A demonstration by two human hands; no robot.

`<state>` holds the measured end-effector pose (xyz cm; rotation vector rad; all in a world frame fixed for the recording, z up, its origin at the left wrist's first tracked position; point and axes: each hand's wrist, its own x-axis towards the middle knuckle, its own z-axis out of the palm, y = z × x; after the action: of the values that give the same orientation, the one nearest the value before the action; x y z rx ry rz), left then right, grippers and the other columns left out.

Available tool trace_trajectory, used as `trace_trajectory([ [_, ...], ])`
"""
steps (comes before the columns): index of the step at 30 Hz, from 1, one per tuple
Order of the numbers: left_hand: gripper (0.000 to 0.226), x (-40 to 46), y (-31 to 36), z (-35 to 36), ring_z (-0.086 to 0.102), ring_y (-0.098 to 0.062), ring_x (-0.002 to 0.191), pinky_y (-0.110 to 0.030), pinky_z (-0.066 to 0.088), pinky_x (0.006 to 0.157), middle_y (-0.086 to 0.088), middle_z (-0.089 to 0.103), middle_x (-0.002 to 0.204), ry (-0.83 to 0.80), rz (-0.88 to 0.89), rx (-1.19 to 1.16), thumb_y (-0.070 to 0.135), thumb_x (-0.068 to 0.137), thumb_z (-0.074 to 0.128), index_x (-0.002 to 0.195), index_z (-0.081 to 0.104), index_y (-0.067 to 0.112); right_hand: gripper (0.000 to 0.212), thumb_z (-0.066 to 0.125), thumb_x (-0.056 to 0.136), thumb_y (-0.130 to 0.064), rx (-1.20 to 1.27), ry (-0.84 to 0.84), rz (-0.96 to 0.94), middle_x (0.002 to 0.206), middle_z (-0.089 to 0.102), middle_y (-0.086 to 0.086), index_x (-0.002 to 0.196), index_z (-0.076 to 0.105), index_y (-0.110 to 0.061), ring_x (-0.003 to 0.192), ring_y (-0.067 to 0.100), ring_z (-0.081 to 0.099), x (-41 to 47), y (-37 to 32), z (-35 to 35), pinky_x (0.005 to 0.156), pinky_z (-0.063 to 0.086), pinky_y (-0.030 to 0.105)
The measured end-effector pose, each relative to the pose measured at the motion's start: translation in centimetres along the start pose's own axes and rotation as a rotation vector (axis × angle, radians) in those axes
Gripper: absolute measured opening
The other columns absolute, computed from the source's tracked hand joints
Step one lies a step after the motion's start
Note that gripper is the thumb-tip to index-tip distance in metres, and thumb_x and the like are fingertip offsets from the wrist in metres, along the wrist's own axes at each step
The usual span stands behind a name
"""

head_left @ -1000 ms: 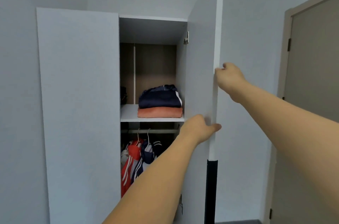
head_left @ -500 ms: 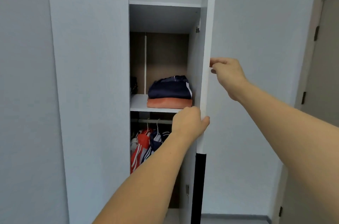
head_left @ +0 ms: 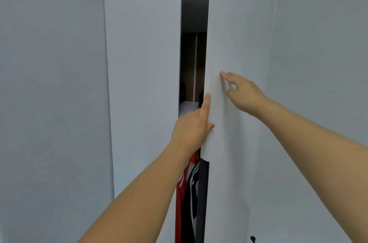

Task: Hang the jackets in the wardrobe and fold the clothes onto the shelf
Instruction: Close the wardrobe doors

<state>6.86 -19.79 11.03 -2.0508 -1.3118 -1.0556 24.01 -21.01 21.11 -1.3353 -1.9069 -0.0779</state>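
The white wardrobe's right door [head_left: 235, 43] stands nearly closed, leaving a narrow dark gap. My left hand [head_left: 192, 125] lies along that door's free edge, index finger stretched up it, thumb on the door's face. My right hand [head_left: 242, 91] presses its fingertips flat on the door's outer face. Through the gap I see a sliver of the white shelf [head_left: 186, 108] and, lower down, the hanging red, white and dark jackets [head_left: 188, 187]. The folded clothes are hidden behind the door.
The wardrobe's left door [head_left: 143, 83] is shut, facing me. Grey wall lies to the left and right. A dark strip [head_left: 202, 199] runs down the lower edge of the right door. A small black object [head_left: 253, 238] sits at the bottom right.
The right door has swung from edge-on to almost closed, hiding the folded stack. Both hands went from gripping its edge to lying on it with straightened fingers.
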Motion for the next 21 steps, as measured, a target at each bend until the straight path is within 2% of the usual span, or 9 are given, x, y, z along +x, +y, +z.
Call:
trace_trajectory([
  [2, 0.095, 0.7, -2.3, 0.6, 0.046, -0.015, 0.061, -0.031, 0.038, 0.05, -0.002, 0.059, 0.085, -0.043, -0.037, -0.004, 0.039, 0.095, 0.06, 0.155, -0.011, 0.024, 0.07, 0.052, 0.097, -0.022, -0.247, -0.088, -0.062, 0.164, 0.011, -0.002, 0.156, 0.015, -0.032, 0.151, 0.017, 0.009, 1.4, 0.5, 1.5, 0.119, 0.014, 0.033],
  [4, 0.095, 1.4, -4.4, 1.5, 0.047, -0.017, 0.066, -0.032, 0.038, 0.054, -0.005, 0.061, 0.094, -0.069, -0.061, 0.006, 0.037, 0.096, 0.059, 0.155, -0.014, 0.025, 0.084, 0.058, 0.093, -0.032, -0.39, -0.146, -0.076, 0.165, -0.001, -0.002, 0.157, 0.004, -0.033, 0.151, 0.018, 0.0, 2.8, 0.8, 3.4, 0.122, 0.013, 0.04],
  [7, 0.096, 2.9, -7.3, 3.2, 0.054, -0.024, 0.09, -0.034, 0.038, 0.062, -0.004, 0.056, 0.126, -0.098, -0.091, 0.102, 0.039, 0.095, 0.059, 0.155, -0.014, 0.023, 0.098, 0.063, 0.089, -0.045, -0.523, -0.179, -0.065, 0.164, -0.015, -0.003, 0.155, -0.008, -0.034, 0.151, 0.021, -0.007, 4.8, 1.4, 6.6, 0.122, 0.008, 0.047],
  [9, 0.101, 4.2, -9.2, 4.4, 0.049, -0.027, 0.12, -0.036, 0.045, 0.073, -0.003, 0.038, 0.151, -0.102, -0.114, 0.198, 0.046, 0.092, 0.062, 0.155, -0.014, 0.022, 0.106, 0.065, 0.086, -0.049, -0.567, -0.194, -0.045, 0.161, -0.023, -0.003, 0.153, -0.016, -0.035, 0.15, 0.022, -0.014, 6.2, 1.8, 8.7, 0.122, 0.002, 0.049],
  [11, 0.108, 5.5, -10.8, 5.3, 0.026, -0.03, 0.144, -0.046, 0.046, 0.095, -0.002, 0.01, 0.163, -0.11, -0.135, 0.258, 0.053, 0.089, 0.063, 0.154, -0.017, 0.022, 0.114, 0.067, 0.083, -0.052, -0.587, -0.192, -0.018, 0.159, -0.03, -0.002, 0.151, -0.024, -0.035, 0.149, 0.023, -0.019, 7.6, 2.1, 10.7, 0.121, -0.003, 0.049],
  [13, 0.111, 6.8, -12.2, 6.4, 0.001, -0.031, 0.151, -0.06, 0.034, 0.108, 0.001, -0.012, 0.164, -0.142, -0.127, 0.304, 0.055, 0.089, 0.062, 0.152, -0.022, 0.02, 0.121, 0.069, 0.081, -0.054, -0.614, -0.166, -0.004, 0.157, -0.035, 0.0, 0.149, -0.028, -0.033, 0.149, 0.024, -0.021, 8.9, 2.5, 12.6, 0.121, -0.004, 0.049],
  [15, 0.11, 7.8, -13.3, 7.7, -0.012, -0.031, 0.151, -0.068, 0.026, 0.109, 0.002, -0.024, 0.161, -0.163, -0.117, 0.34, 0.057, 0.091, 0.058, 0.151, -0.026, 0.018, 0.124, 0.071, 0.08, -0.054, -0.635, -0.128, -0.002, 0.155, -0.037, 0.002, 0.148, -0.03, -0.031, 0.148, 0.024, -0.022, 9.9, 3.1, 14.2, 0.12, -0.004, 0.049],
  [21, 0.111, 10.3, -16.5, 11.0, -0.026, -0.03, 0.147, -0.076, 0.022, 0.105, 0.006, -0.037, 0.156, -0.181, -0.091, 0.359, 0.064, 0.09, 0.052, 0.148, -0.032, 0.021, 0.125, 0.072, 0.081, -0.05, -0.64, -0.064, 0.038, 0.152, -0.043, 0.002, 0.146, -0.034, -0.03, 0.146, 0.025, -0.027, 12.5, 4.6, 17.8, 0.121, -0.005, 0.048],
])
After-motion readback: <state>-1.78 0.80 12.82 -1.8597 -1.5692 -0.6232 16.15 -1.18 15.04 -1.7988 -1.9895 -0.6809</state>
